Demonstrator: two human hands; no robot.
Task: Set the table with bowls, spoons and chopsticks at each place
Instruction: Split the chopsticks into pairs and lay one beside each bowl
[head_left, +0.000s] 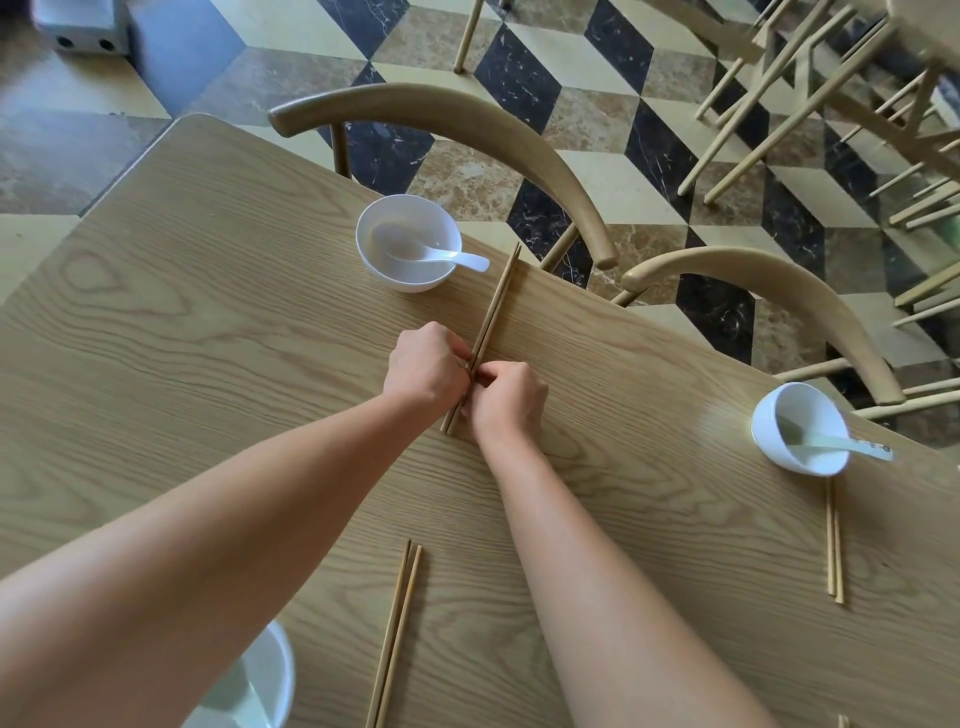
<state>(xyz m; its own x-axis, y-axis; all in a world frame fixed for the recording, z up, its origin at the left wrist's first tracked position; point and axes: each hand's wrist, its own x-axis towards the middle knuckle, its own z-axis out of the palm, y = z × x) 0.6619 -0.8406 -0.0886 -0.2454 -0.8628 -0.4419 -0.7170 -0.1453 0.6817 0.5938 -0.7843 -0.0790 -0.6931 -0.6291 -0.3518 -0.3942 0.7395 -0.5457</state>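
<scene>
A pair of wooden chopsticks (497, 297) lies on the light wood table (182, 312), just right of a white bowl (384, 265) with a white spoon (452, 256) in it. My left hand (423, 366) and my right hand (506, 397) pinch the near part of this pair from either side. A second white bowl (797, 415) with a spoon (844, 444) stands at the right, a chopstick pair (834, 545) below it. Another pair (396, 634) lies near me, beside a third bowl (260, 680) partly hidden by my left arm.
Two curved-back wooden chairs (467, 124) (779, 280) stand tucked against the table's far edge. More chairs (810, 88) crowd the tiled floor at the upper right. A grey box (78, 26) sits on the floor at the upper left.
</scene>
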